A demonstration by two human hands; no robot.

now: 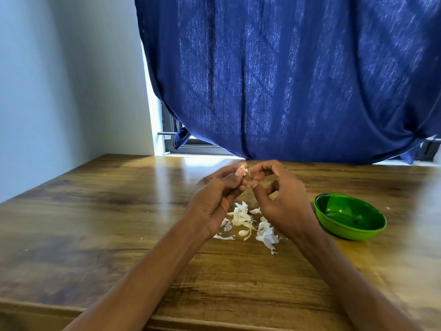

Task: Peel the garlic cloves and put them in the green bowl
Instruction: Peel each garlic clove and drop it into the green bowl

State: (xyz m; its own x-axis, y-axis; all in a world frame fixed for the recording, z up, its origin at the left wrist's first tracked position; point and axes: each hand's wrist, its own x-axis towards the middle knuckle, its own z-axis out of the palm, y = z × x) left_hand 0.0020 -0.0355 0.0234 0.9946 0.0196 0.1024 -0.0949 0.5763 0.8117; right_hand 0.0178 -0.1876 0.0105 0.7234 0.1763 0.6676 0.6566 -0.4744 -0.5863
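A room in a home, a wooden table pushed against a plain white wall, a dark blue curtain hanging over a window, garlic skins beside a small green bowl

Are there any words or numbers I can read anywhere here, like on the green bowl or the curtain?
None. The green bowl is plain, the blue curtain and wooden table carry no print, and the garlic clove in the left hand and the garlic skins bear no label.
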